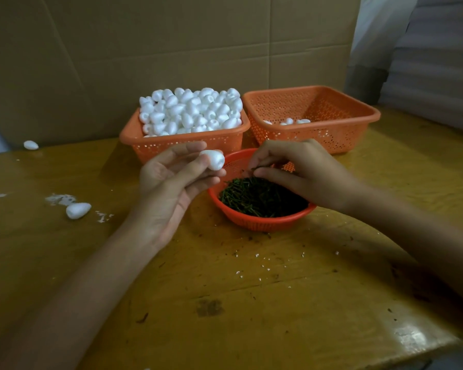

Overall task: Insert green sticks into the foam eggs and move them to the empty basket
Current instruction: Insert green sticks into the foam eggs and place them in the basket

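Observation:
My left hand (pixel 171 182) holds a white foam egg (pixel 213 160) between thumb and fingertips, just left of the round red bowl (pixel 259 222) full of green sticks (pixel 262 196). Over that bowl, my right hand (pixel 292 169) pinches a green stick (pixel 254 170) with its tip pointing left toward the egg. Behind, the left orange basket (pixel 182 145) is heaped with foam eggs (pixel 190 110). The right orange basket (pixel 340 129) holds only a few eggs (pixel 289 121) at its bottom.
A loose foam egg (pixel 78 210) with white crumbs lies on the yellow-brown table (pixel 251 289) at the left, and another egg (pixel 30 145) sits by the cardboard wall (pixel 145 49). Green and white bits are scattered in front of the bowl.

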